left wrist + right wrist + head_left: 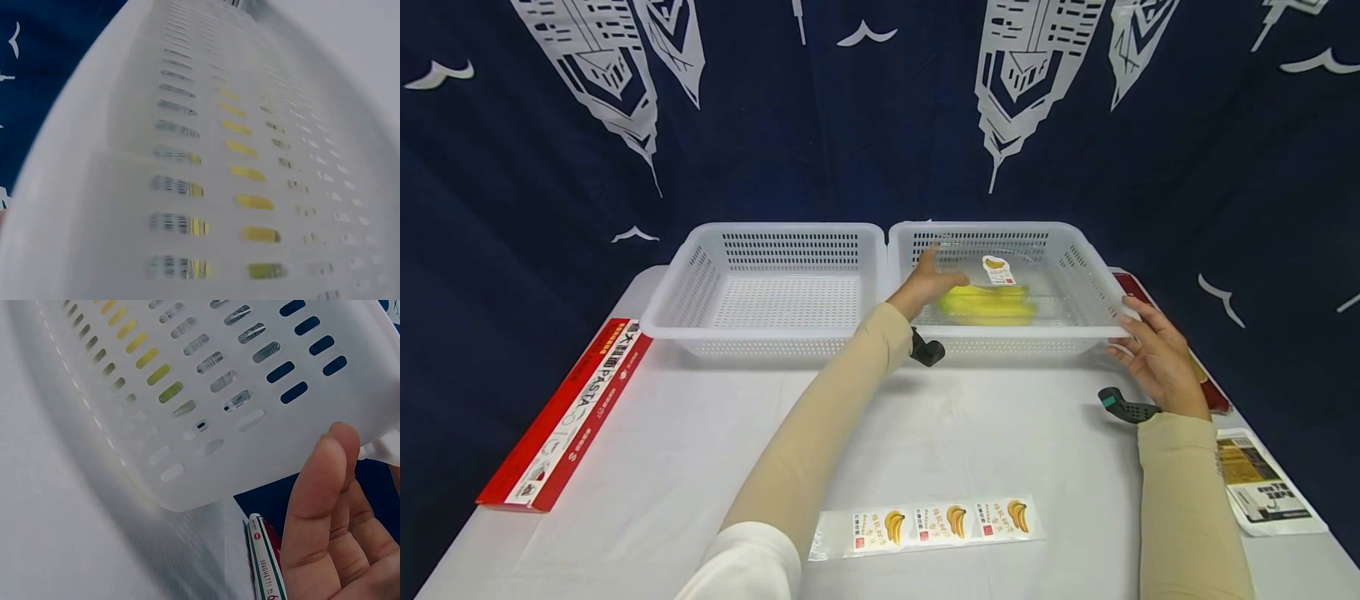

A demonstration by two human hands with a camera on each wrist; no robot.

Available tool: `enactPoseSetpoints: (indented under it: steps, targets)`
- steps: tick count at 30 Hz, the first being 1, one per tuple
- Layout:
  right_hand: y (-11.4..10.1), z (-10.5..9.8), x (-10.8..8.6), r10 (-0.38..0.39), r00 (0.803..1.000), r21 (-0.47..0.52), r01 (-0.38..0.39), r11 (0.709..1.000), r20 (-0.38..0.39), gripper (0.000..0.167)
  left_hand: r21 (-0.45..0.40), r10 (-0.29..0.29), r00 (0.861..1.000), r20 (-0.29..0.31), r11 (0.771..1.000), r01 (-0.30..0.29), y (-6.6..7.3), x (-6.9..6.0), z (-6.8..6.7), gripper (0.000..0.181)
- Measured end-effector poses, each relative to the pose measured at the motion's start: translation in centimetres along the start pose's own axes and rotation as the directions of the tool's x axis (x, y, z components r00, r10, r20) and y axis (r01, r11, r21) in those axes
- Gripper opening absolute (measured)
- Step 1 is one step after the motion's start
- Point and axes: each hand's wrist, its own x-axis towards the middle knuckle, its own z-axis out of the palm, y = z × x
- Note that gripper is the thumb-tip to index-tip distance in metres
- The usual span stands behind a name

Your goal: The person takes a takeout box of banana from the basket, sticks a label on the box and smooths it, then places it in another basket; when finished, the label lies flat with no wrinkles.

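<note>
Yellow bananas [987,306] in clear plastic packaging with a banana sticker [998,270] lie inside the right white basket [1000,332]. My left hand [925,282] reaches over that basket's left part, thumb and fingers spread at the left end of the packaging. Whether it touches the packaging I cannot tell. In the left wrist view the basket's slotted wall [125,187] hides most of the hand. At the right front corner of the basket is my right hand [1161,358], its fingers loosely extended by the rim; the right wrist view shows no grip on it.
A second white basket [760,333] stands to the left. Red pasta box [568,412] lies at the table's left edge. A strip of banana stickers [928,527] is in front. On the right lie a dark red package [1213,392] and a white pouch [1266,483].
</note>
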Motion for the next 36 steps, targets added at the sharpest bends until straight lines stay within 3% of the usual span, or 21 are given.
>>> enactPoseSetpoints:
  steps: [14,18,23,27,32,36]
  targets:
    - [0.0,-0.3,0.0,0.013,1.000,0.013,-0.012,1.000,-0.005,0.028,-0.001,-0.001,1.000,0.014,1.000,0.001,-0.2,-0.1,0.1,0.094]
    - [0.1,-0.2,0.1,0.015,1.000,0.016,-0.015,1.000,-0.003,0.028,0.020,0.025,0.999,0.019,0.999,-0.026,0.0,-0.6,-0.3,0.093]
    - [0.1,-0.1,0.2,0.024,1.000,0.013,-0.024,1.000,-0.012,0.027,0.044,0.107,0.994,0.027,0.993,-0.108,0.1,-2.1,-1.5,0.095]
    - [0.2,-0.2,0.3,0.031,0.999,0.008,-0.031,0.999,-0.014,0.027,0.054,0.199,0.978,0.068,0.978,-0.202,-0.3,-3.6,-2.8,0.093]
    - [0.1,-0.3,0.3,0.034,0.999,0.002,-0.034,0.999,-0.012,0.027,0.040,0.326,0.934,0.147,0.941,-0.335,-1.3,-6.5,-4.6,0.083]
    - [-0.1,-0.3,0.2,0.033,0.999,-0.034,-0.034,0.999,-0.020,0.026,0.011,0.379,0.909,0.175,0.922,-0.386,-2.7,-9.2,-6.4,0.076]
